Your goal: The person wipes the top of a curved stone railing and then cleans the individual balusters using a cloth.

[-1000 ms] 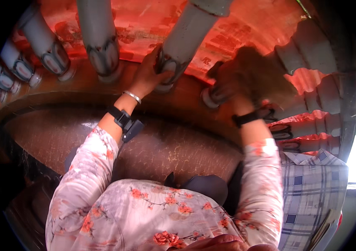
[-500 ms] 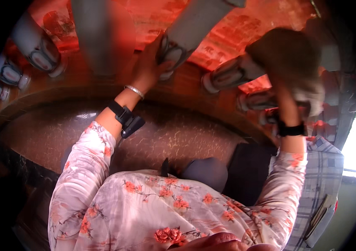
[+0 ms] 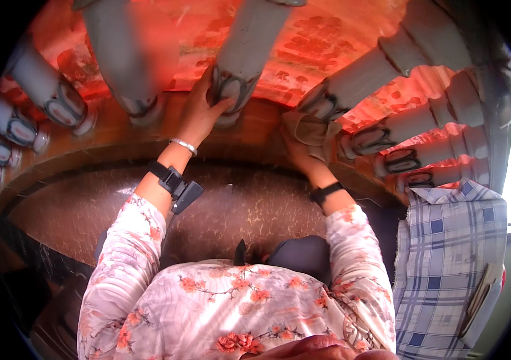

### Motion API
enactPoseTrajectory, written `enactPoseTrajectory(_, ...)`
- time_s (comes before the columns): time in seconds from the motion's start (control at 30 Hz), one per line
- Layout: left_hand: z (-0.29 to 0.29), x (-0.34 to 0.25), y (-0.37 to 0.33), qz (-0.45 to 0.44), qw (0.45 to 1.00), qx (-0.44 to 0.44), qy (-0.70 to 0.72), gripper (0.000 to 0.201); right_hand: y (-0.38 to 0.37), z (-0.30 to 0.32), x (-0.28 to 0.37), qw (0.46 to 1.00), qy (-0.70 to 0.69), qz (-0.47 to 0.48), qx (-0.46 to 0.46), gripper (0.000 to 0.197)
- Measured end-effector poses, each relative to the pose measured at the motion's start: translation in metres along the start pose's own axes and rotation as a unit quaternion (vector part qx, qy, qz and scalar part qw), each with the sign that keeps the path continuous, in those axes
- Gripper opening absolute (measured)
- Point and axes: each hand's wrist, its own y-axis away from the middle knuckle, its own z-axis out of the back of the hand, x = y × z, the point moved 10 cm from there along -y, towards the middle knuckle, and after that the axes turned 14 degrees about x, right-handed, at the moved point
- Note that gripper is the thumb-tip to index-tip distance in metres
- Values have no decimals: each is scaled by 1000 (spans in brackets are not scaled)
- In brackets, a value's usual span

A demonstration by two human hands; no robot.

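My left hand (image 3: pixel 198 117) grips the lower part of a pale grey baluster (image 3: pixel 234 81), its thumb lying across the painted oval pattern near the foot. A brown cloth (image 3: pixel 311 128) is bunched in my right hand (image 3: pixel 298 150), which covers the foot of the neighbouring baluster (image 3: pixel 351 81) to the right. The cloth partly hides those fingers. Both hands are at the wooden-brown ledge (image 3: pixel 255 132) on which the balusters stand. A silver bangle and a black strapped device are on my left wrist, and a black band is on the right.
More balusters (image 3: pixel 57 93) curve away on both sides along the ledge. Red patterned fabric (image 3: pixel 315 42) fills the gaps behind them. Below lies a brown marbled surface (image 3: pixel 237 198). A blue-and-white checked cloth (image 3: pixel 447 258) hangs at the right, near a bright opening.
My right hand has swung left and down with the brown cloth, from the right-hand balusters to the foot of one nearer the middle. My left hand keeps hold of the same baluster.
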Motion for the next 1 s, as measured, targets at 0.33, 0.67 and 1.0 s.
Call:
enactPoseTrajectory(0.33,-16,-5,-2,57,998,20,15,80,56,227,-194,707,-352,-158,-594,33)
enactPoseTrajectory(0.67,2,-12,6,82,980,-12,-182,79,48,24,-53,845,-232,-287,-386,64)
enactPoseTrajectory(1.0,-2,-1,5,96,995,3,-25,76,67,157,-180,587,-588,-223,-510,44)
